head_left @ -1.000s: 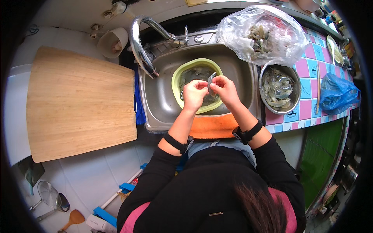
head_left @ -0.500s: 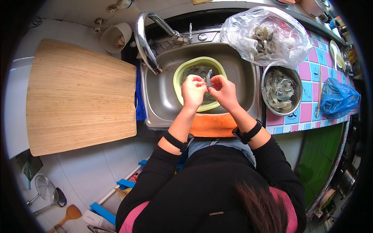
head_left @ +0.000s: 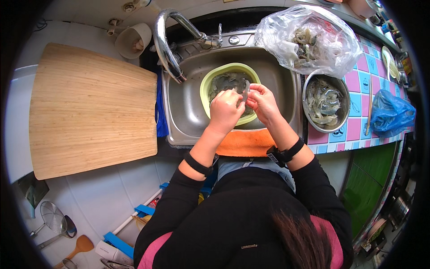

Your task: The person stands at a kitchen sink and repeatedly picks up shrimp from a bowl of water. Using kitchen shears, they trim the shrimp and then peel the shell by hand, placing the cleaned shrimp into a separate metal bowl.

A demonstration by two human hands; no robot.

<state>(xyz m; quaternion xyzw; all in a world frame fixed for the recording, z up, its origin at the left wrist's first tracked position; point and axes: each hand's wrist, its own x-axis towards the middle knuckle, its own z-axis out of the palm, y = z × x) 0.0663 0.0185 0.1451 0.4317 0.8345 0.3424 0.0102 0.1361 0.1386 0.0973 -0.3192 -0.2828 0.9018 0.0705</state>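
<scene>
A grey, translucent shrimp [head_left: 246, 88] is held up between my two hands over a pale green basin [head_left: 205, 91]. My left hand [head_left: 226, 110] is closed, its fingertips pinched at the shrimp's lower end and partly hidden from view. My right hand [head_left: 263, 104] has its thumb and fingers closed on the shrimp's right side. Water and more greyish shrimp lie in the basin, which stands in a steel sink [head_left: 188, 112]. To the right, a steel bowl [head_left: 307, 105] holds several raw shrimp. Behind it sits a clear plastic bag [head_left: 277, 31] with shrimp or shells inside.
A chrome faucet [head_left: 162, 49] arches over the sink's left rear. Left of it lies a large wooden cutting board [head_left: 94, 112]. An orange cloth [head_left: 246, 143] covers the sink's front edge. A chopstick-like stick [head_left: 369, 107] and a blue plastic bag [head_left: 392, 113] rest on the right counter.
My left hand has turned so its back faces up more. My right hand has shifted slightly right, and the shrimp has moved a little to the right between them.
</scene>
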